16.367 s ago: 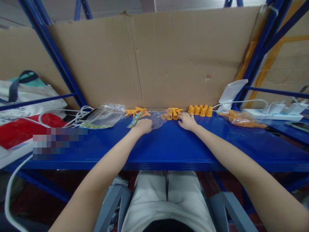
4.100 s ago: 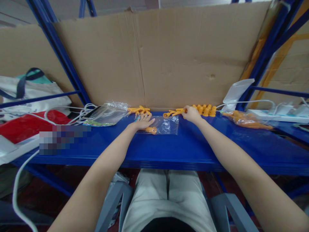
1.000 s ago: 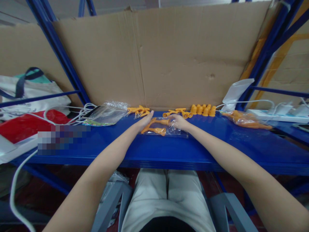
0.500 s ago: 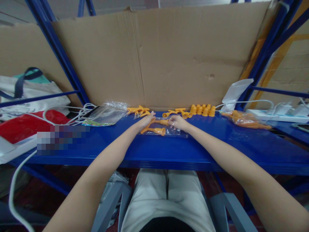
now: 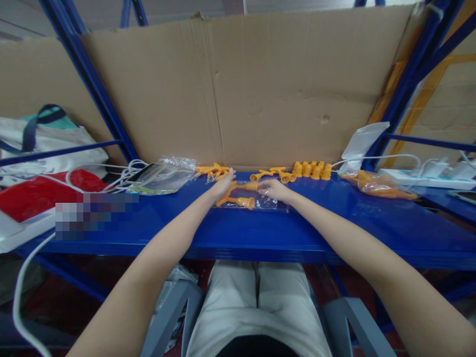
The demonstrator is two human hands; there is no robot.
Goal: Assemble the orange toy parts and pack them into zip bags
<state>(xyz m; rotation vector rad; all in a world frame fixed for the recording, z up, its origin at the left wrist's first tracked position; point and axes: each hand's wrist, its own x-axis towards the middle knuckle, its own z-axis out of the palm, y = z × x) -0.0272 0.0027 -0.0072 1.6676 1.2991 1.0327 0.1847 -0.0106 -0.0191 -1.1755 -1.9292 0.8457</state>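
A forked orange plastic piece (image 5: 241,202) with flared, cup-like ends lies over a clear plastic bag (image 5: 279,206) in front of me on the blue table. My left hand (image 5: 225,184) grips the piece by its joined end, the fingers partly turned away from view. At the far branch's flared tip, my right hand (image 5: 273,190) has its fingers curled round the orange plastic. Behind my left hand lie several orange branched pieces (image 5: 213,171) with thin coiled strands. More orange forked pieces (image 5: 273,173) rest behind my right hand, beside several upright orange cups (image 5: 316,170).
A bag of orange parts (image 5: 375,184) and a white power strip (image 5: 427,179) sit at right. Clear packaging (image 5: 163,176), white cables (image 5: 128,173) and a red bag (image 5: 55,191) are at left. A cardboard panel (image 5: 267,89) backs the blue table (image 5: 245,233).
My right hand has shifted very slightly left along the orange piece, its fingers a little more stretched. My left hand has barely moved.
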